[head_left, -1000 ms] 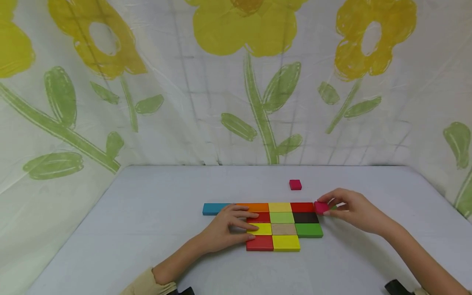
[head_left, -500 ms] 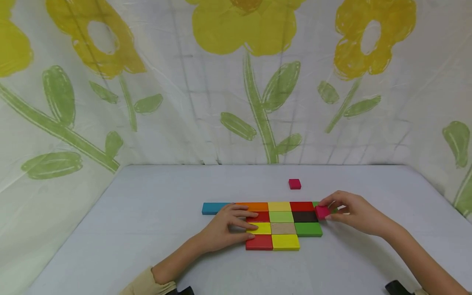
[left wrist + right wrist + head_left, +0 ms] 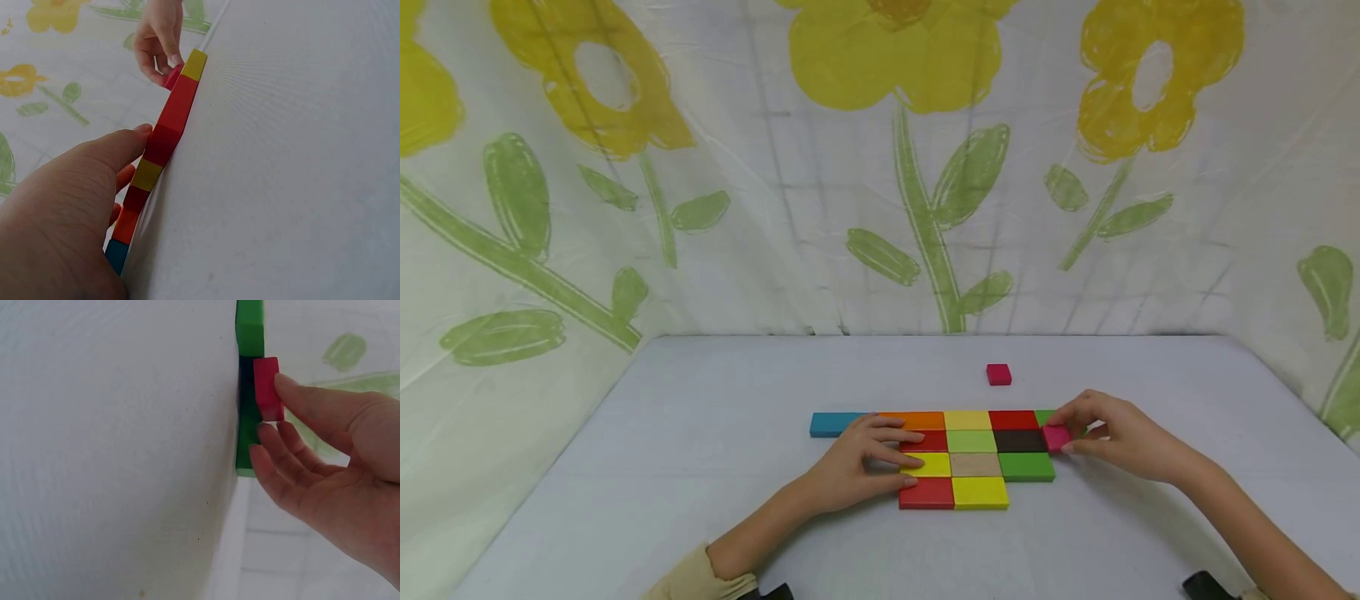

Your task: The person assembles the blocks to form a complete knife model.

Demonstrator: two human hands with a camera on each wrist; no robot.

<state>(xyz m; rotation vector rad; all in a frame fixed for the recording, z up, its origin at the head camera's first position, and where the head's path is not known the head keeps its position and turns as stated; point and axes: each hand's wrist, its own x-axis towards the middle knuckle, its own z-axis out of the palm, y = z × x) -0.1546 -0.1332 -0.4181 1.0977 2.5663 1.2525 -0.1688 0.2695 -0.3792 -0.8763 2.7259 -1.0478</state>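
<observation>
My right hand (image 3: 1122, 435) pinches a small pink block (image 3: 1056, 438) at the right end of the second row, beside the black block (image 3: 1019, 442). In the right wrist view the pink block (image 3: 269, 390) is tilted against the green blocks behind it, thumb on one face and fingertips at its lower end. Part of a green block (image 3: 1043, 415) shows behind it in the back row. My left hand (image 3: 853, 471) lies along the left side of the block layout, fingertips touching the dark red block (image 3: 917, 444), the yellow block (image 3: 932, 464) and the red block (image 3: 927, 494).
A second pink block (image 3: 998, 374) lies alone behind the layout. The back row runs from a blue block (image 3: 831, 424) through an orange block (image 3: 917, 420) to the right. A white-covered table (image 3: 715, 392) meets a flower-printed curtain (image 3: 760, 208) at its far edge.
My right hand has brought the pink block slightly toward the front, down beside the black block, uncovering part of the green block behind. My left hand has stayed in place.
</observation>
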